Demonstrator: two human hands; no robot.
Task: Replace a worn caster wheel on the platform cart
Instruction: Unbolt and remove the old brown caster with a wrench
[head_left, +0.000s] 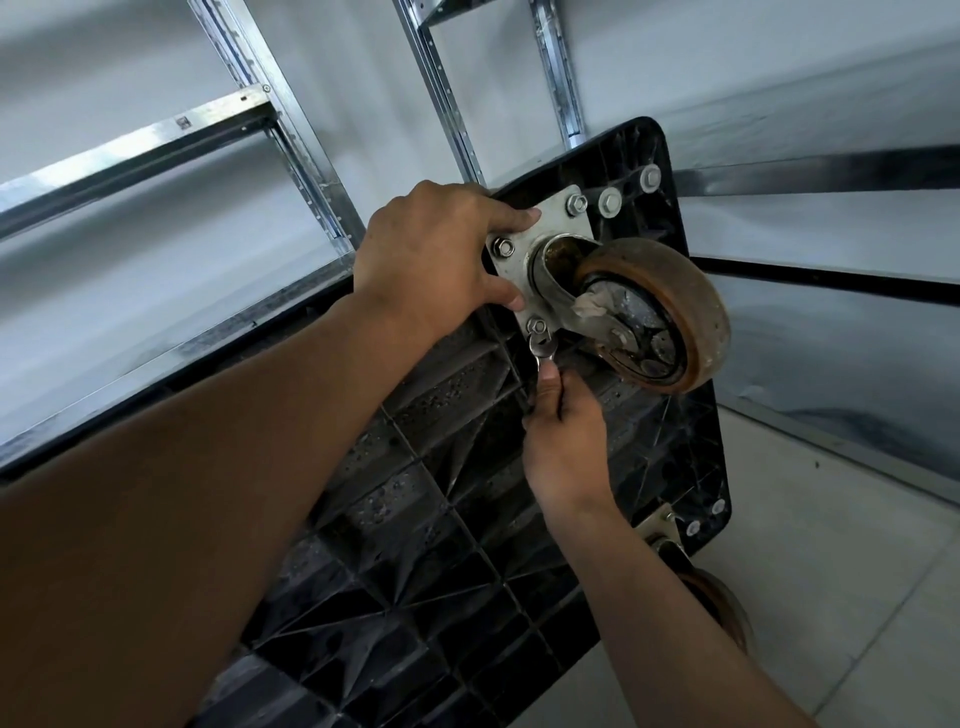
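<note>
The black ribbed platform cart stands tipped on edge, its underside facing me. A worn brown caster wheel hangs from a silver mounting plate held by nuts at the corners. My left hand grips the left edge of that plate, fingers wrapped over the cart rim. My right hand holds a small silver wrench whose head sits just below the lower nut of the plate.
A second caster shows at the cart's lower right corner, partly hidden by my forearm. Bare metal shelving uprights and beams stand behind the cart against a pale wall. Light tiled floor lies to the right.
</note>
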